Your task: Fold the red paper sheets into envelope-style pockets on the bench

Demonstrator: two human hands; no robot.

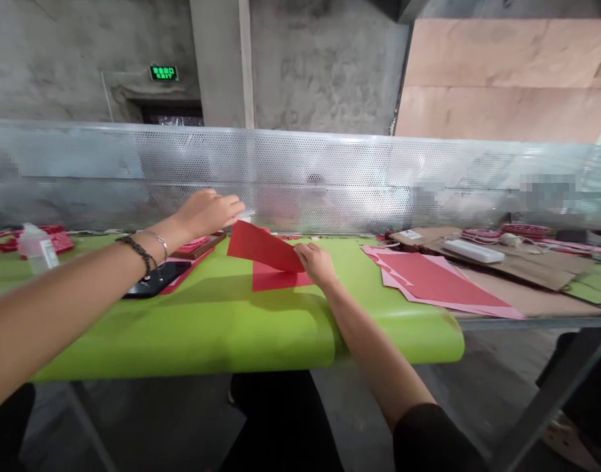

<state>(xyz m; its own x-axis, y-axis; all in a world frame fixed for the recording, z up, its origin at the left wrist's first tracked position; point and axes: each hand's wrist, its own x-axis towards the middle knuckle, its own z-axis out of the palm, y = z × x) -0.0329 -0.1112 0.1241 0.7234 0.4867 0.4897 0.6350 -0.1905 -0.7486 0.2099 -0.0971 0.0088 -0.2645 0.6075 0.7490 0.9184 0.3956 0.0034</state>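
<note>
My right hand (317,263) pinches a sheet of red paper (265,247) by its right edge, holding it tilted above the table. Under it, another red sheet (275,280) lies flat on the green table cover (221,328). My left hand (214,208) is raised just beyond the upper left corner of the held sheet, fingers drawn together. A small whitish thing (246,215) shows at its fingertips; whether the hand grips it or it stands behind, I cannot tell. Below my left wrist lies a black phone (165,278), partly hidden by the forearm.
At the left stands a clear bottle (38,249) beside red patterned pieces. A brown tray (204,245) sits behind the phone. To the right are stacked red and pink sheets (438,278), cardboard (536,265) and a white power strip (473,250). A perforated metal panel (320,177) closes the back.
</note>
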